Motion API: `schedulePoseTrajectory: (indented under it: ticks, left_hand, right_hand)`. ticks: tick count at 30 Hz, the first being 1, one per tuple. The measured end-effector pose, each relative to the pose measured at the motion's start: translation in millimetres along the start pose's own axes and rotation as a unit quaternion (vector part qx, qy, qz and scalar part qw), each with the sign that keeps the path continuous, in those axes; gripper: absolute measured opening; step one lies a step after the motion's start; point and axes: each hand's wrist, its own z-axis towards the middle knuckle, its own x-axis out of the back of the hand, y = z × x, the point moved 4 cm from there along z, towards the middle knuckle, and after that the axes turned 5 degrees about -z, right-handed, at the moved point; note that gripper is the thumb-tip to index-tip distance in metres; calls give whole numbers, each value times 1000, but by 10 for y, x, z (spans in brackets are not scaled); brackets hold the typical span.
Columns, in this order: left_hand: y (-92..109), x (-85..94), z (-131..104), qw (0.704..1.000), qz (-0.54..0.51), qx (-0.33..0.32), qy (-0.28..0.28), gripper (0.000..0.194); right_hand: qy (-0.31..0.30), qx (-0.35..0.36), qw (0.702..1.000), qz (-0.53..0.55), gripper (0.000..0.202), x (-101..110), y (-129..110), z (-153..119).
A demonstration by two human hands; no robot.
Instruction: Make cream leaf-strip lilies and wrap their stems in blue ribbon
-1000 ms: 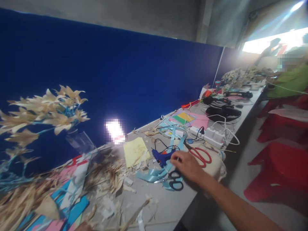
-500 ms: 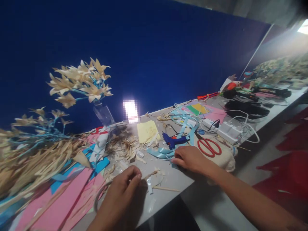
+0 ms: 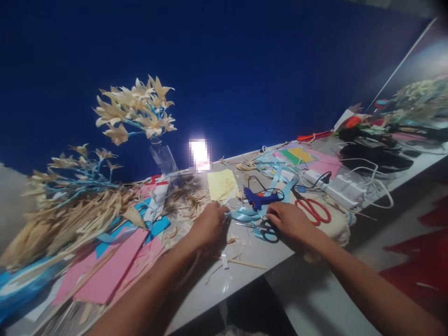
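A light blue satin ribbon (image 3: pixel 247 215) lies across the middle of the table. My left hand (image 3: pixel 213 223) is closed at its left end, the fingertips pinched on the ribbon. At the other end, my right hand (image 3: pixel 291 220) is closed with curled fingers, and what they hold, if anything, is hidden. Just below those fingers, small dark-handled scissors (image 3: pixel 269 231) lie with blades pointing left. A blue glue gun (image 3: pixel 257 199) rests behind the ribbon. Red-handled scissors (image 3: pixel 313 211) lie by my right wrist on a cream cloth (image 3: pixel 336 228).
Pale flowers (image 3: pixel 140 109) stand in a clear vase (image 3: pixel 164 158) at the back left. Dried husks (image 3: pixel 80 219) and pink paper (image 3: pixel 115 270) cover the left side. A yellow sheet (image 3: pixel 222 183) lies behind my hands. Power strips with white cables (image 3: pixel 346 189) are at right.
My left hand has moved forward and right to the ribbon's end. My right hand has shifted off the small scissors, whose handles now show. The view has turned slightly left.
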Motion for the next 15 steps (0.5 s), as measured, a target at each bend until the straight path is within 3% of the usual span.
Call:
schedulePoseTrajectory:
  ticks: [4, 8, 12, 15]
  left_hand:
    - [158, -107, 190, 999, 35, -16, -2, 20]
    - [187, -91, 168, 999, 39, -12, -3, 15]
    - [91, -103, 41, 999, 23, 26, -1, 15]
    - [17, -130, -72, 998, -25, 54, -2, 14]
  right_hand:
    - [9, -25, 1000, -16, 16, 94, 96, -13]
    - [23, -43, 999, -14, 18, 254, 200, 10]
    - [80, -149, 983, -67, 25, 449, 578, -28]
    - [63, -209, 970, -105, 25, 440, 874, -138]
